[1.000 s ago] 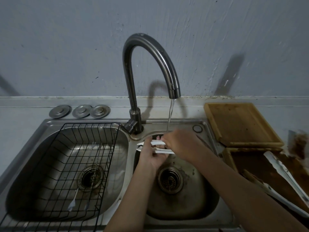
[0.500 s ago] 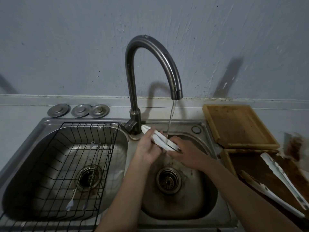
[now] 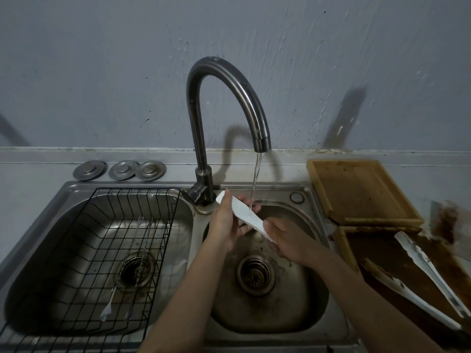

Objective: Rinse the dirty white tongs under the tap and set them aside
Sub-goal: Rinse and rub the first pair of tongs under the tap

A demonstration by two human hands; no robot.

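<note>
Rinsing: white tongs (image 3: 246,215) held slanted under the tap (image 3: 224,103), over the right basin (image 3: 300,309) of the sink.
Water stream (image 3: 255,182): lands on the tongs' upper face, between the two sets of fingers.
Left hand (image 3: 226,225): fingers curled round the tongs' upper end, gripping; the white tip pokes out just above the thumb.
Right hand (image 3: 288,242): fingers closed on the lower end, which disappears beneath them.
Drain (image 3: 255,276): below and between both hands.
Wire rack (image 3: 107,250): left of the left-hand fingers, in the other basin, two forks (image 3: 127,266) lying in it.
Wooden trays (image 3: 362,192): right of the right-hand fingers; the nearer one carries soiled white tongs (image 3: 430,271), well apart from the fingers.
</note>
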